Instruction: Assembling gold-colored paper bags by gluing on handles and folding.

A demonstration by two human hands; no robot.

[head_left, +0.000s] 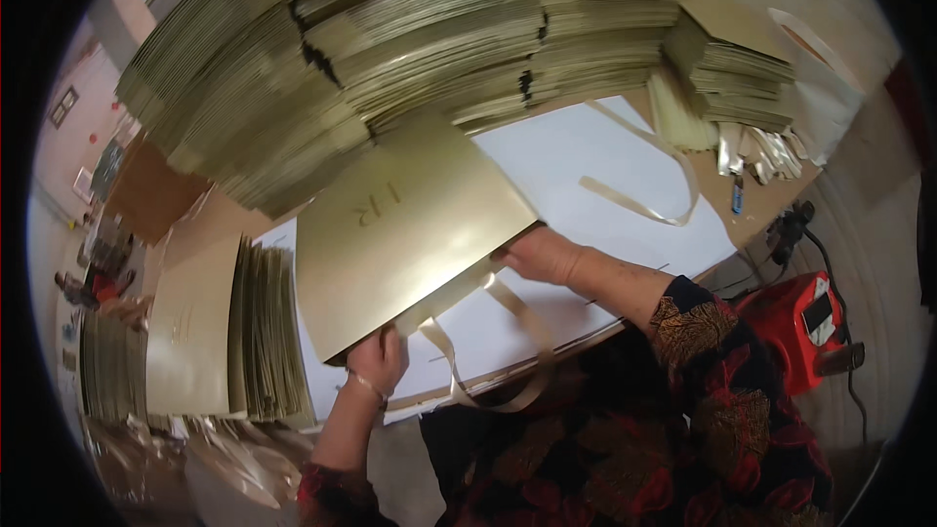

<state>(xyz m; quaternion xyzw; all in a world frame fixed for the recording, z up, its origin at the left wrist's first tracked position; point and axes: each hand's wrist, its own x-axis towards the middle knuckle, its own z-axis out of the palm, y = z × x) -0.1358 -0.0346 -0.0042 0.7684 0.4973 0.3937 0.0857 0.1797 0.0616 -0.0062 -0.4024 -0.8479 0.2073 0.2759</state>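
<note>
Head view: big gold stacks [444, 29] at back, white sheet [542, 146] in front. Bag [415, 234]: flat, shiny gold, few dk letters, held over sheet, tilted, near edge twd person. L hand [379, 359] closed on its near L corner; R hand [542, 256] grips near R corner, fingertips partly hidden. Pale ribbon [436, 337] loops off near edge.

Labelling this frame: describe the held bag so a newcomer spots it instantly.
Across the back rises a wall of gold stacks; in front of it lies a white sheet. Over that sheet is the bag, left hand and right hand at its near edge. Unlike the stacks, it's single, face up, its ribbon handle looping past that edge.
</note>
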